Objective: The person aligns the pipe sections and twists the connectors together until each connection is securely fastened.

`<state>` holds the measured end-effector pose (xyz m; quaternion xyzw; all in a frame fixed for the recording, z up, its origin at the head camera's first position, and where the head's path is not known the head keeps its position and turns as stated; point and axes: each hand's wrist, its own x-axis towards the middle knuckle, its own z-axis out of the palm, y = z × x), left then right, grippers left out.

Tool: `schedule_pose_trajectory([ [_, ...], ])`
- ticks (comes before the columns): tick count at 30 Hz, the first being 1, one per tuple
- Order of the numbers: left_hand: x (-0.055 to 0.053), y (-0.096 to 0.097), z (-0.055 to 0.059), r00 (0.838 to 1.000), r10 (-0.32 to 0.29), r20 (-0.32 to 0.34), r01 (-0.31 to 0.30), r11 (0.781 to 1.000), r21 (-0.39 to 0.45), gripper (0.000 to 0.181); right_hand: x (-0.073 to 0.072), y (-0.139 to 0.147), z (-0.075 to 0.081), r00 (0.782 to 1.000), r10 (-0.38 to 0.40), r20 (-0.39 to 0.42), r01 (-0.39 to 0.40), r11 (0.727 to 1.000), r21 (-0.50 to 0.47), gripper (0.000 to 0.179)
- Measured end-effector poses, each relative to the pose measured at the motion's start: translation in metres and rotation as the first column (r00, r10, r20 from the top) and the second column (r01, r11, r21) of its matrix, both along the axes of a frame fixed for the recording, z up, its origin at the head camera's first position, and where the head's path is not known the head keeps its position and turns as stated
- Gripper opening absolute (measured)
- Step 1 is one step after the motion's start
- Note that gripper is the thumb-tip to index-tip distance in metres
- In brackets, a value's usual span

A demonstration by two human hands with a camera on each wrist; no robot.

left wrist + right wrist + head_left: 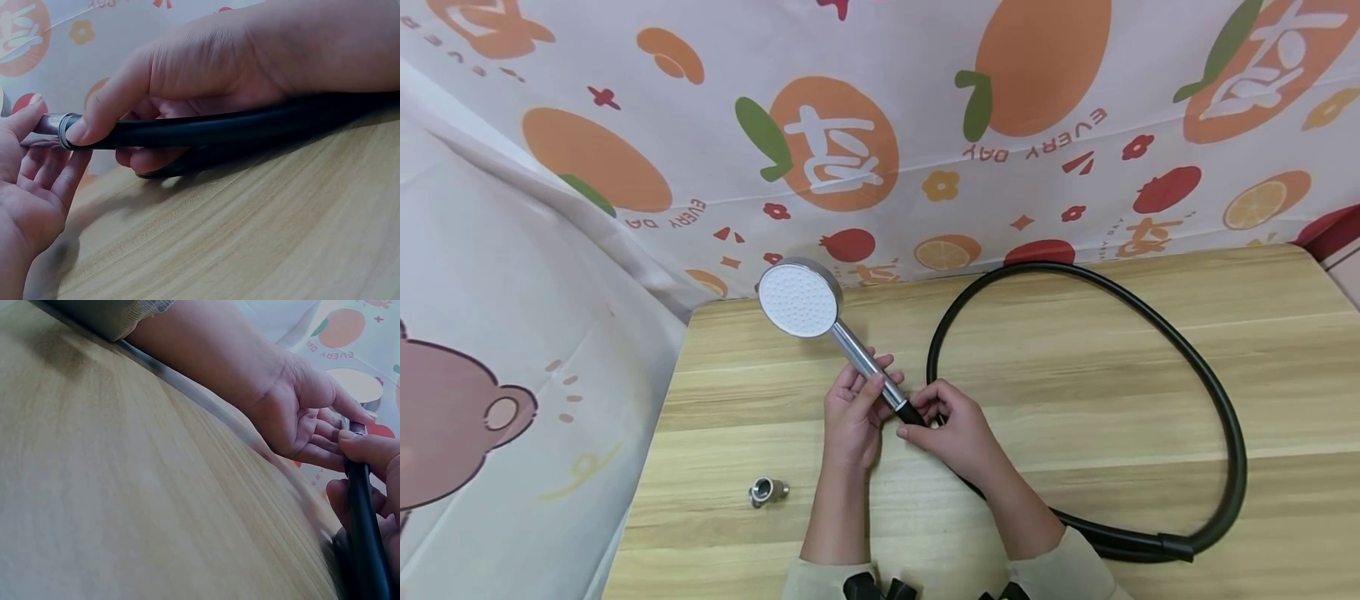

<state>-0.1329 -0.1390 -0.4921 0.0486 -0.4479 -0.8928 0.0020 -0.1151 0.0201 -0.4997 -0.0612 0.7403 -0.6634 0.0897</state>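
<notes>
A silver shower head (pixel 799 298) with a round white spray face tilts up to the left above the table. Its handle is held between the thumb and fingers of my left hand (pixel 855 417). My right hand (pixel 958 429) pinches the black end of a hose (pixel 1213 379) right where it meets the bottom of the handle. In the left wrist view, the right thumb presses on the hose end (pixel 169 132) beside a silver ring (pixel 64 130). The right wrist view shows the handle and hose in line, both hands close together.
On the wooden table (pixel 715 550) the hose makes a wide loop to the right, with a black sleeve (pixel 1175 546) near the front. A small metal fitting (pixel 767 491) lies left of the left forearm. A fruit-print cloth (pixel 917 100) hangs behind the table.
</notes>
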Motion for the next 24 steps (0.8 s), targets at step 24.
schedule_pose_trajectory([
  [24, -0.0028, 0.0004, 0.0025, 1.000, -0.013, 0.015, 0.012, 1.000, 0.020, 0.055, -0.0043, 0.0008, 0.0025, 0.992, 0.085, 0.096, -0.060, 0.969, -0.242, 0.018],
])
